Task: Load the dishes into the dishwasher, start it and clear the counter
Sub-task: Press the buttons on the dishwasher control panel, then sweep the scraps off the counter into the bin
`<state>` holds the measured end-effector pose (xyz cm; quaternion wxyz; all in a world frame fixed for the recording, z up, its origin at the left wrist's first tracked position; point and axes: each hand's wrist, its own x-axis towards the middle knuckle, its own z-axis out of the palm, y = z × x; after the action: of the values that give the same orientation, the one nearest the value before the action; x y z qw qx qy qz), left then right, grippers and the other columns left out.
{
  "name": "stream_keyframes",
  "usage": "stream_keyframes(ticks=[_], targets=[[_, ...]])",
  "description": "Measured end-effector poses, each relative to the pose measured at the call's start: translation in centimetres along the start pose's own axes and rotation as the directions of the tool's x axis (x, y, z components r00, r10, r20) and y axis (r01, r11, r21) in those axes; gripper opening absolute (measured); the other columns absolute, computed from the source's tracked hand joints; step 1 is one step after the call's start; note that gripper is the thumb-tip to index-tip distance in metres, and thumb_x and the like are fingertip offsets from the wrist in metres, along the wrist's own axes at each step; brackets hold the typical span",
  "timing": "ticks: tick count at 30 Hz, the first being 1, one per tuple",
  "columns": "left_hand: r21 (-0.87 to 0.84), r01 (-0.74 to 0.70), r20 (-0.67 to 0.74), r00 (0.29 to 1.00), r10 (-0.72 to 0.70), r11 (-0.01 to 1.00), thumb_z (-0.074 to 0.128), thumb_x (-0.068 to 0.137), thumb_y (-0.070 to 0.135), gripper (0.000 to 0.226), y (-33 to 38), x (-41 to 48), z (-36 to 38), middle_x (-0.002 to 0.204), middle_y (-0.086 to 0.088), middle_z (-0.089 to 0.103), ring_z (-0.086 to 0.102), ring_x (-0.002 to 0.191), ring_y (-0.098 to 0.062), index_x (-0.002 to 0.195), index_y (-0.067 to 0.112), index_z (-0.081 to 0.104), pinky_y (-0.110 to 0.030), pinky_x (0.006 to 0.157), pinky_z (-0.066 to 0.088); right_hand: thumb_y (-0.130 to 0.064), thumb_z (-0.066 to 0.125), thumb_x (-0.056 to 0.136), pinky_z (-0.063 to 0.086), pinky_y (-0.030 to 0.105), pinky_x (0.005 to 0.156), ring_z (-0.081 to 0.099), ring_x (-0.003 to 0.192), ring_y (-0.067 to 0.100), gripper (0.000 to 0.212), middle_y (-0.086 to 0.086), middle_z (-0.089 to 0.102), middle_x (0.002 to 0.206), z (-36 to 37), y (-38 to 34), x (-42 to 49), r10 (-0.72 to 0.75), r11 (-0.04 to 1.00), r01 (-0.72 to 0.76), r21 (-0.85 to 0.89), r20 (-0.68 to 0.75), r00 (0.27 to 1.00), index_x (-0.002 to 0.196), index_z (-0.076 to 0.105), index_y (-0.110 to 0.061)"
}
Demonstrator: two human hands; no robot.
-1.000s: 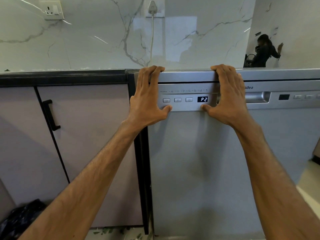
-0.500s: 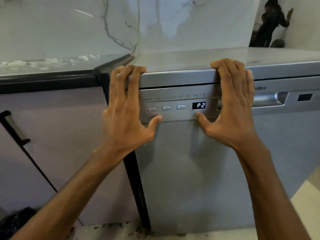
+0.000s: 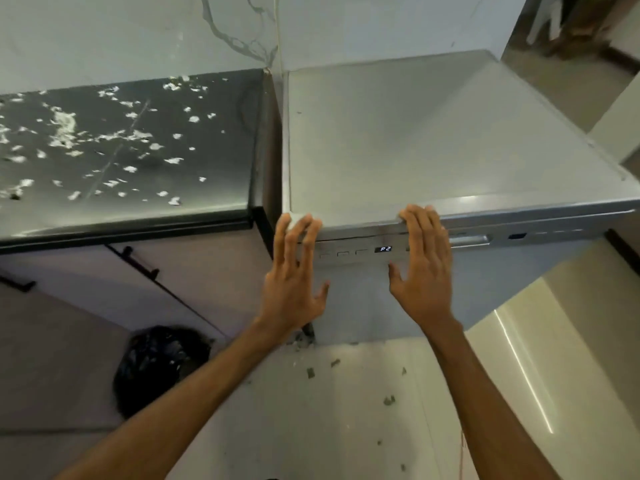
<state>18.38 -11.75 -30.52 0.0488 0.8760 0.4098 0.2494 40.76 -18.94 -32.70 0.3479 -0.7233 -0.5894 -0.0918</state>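
One silver-grey freestanding dishwasher [image 3: 433,140] stands just to the right of one dark, glossy counter slab [image 3: 221,109], with its door shut and its flat top in full view. Two bare hands are at its upper front edge. The left hand [image 3: 294,271] is at the left corner and the right hand [image 3: 422,268] is beside the panel's middle. Both have straight, spread fingers and grasp nothing, with the fingertips laid on the rim. The left fingertips [image 3: 304,223] are smeared by blur, so their exact contact is hard to judge. On the control strip I count three small square buttons [image 3: 343,253] and one lit display [image 3: 383,249] that seems to read P2. The right hand partly covers the recessed door handle [image 3: 471,240], and the markings further right are too faint to read. The counter carries many scattered white scraps [image 3: 65,126], too many and too blurred to count, and its left end is cut off. Below it are two black bar cabinet handles [image 3: 140,263], the far-left one only partly in frame. One crumpled black plastic bag [image 3: 159,365] sits on the pale floor [image 3: 363,427], which has small grey bits strewn over it.
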Motion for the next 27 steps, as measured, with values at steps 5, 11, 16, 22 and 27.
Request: stream_keyframes(ticks=[5,11,16,22,27], targets=[[0.061,0.034,0.432,0.9,-0.058,0.998,0.075,0.079,0.026,0.1,0.9,1.5,-8.2,0.165,0.002,0.008,0.008,0.154,-0.027,0.159,0.019,0.015,-0.046,0.085,0.059,-0.004,0.072,0.075,0.025,0.047,0.123,0.02,0.154,0.029,0.091,0.01,0.025,0.165,-5.5,-5.0,1.8,0.225,0.969,-0.247,0.017,0.361,0.905,0.155,0.031,-0.006],[-0.057,0.287,0.428,0.873,-0.236,0.956,0.066,0.087,0.023,0.041,2.8,2.1,-22.3,0.131,0.0,0.051,0.059,0.109,-0.025,0.126,0.017,0.054,-0.046,0.088,0.055,-0.002,0.068,0.079,0.042,0.039,0.107,0.054,0.125,0.032,0.056,0.012,0.057,0.136,-12.0,-16.9,5.9,0.22,0.922,-0.361,0.143,0.573,0.79,0.132,0.055,-0.006],[-0.049,0.41,0.319,0.871,-0.375,0.911,0.06,0.086,0.018,0.021,-0.4,-0.9,-33.1,0.11,-0.005,0.065,0.064,0.096,-0.026,0.104,0.012,0.069,-0.044,0.082,0.058,-0.009,0.071,0.085,0.045,0.035,0.103,0.056,0.121,0.025,0.047,0.01,0.06,0.132,-12.9,-28.4,8.4,0.085,0.93,-0.286,0.233,0.62,0.78,0.129,0.058,-0.01],[-0.018,0.604,0.213,0.781,-0.587,0.796,0.057,0.088,0.016,0.017,-6.9,-6.6,-40.9,0.103,-0.005,0.072,0.066,0.094,-0.027,0.097,0.013,0.072,-0.033,0.072,0.048,-0.011,0.07,0.082,0.048,0.041,0.106,0.057,0.122,0.026,0.048,0.011,0.062,0.13,-10.4,-38.3,10.4,-0.135,0.937,-0.114,0.329,0.643,0.753,0.13,0.061,-0.007],[0.006,0.714,0.163,0.69,-0.705,0.7,0.059,0.09,0.018,0.017,-12.3,-10.0,-42.7,0.096,-0.007,0.073,0.068,0.088,-0.027,0.093,0.011,0.074,-0.032,0.072,0.053,-0.015,0.07,0.083,0.051,0.041,0.101,0.06,0.117,0.024,0.045,0.008,0.064,0.125,-6.8,-42.9,12.1,-0.237,0.935,-0.023,0.354,0.671,0.702,0.127,0.062,-0.01]])
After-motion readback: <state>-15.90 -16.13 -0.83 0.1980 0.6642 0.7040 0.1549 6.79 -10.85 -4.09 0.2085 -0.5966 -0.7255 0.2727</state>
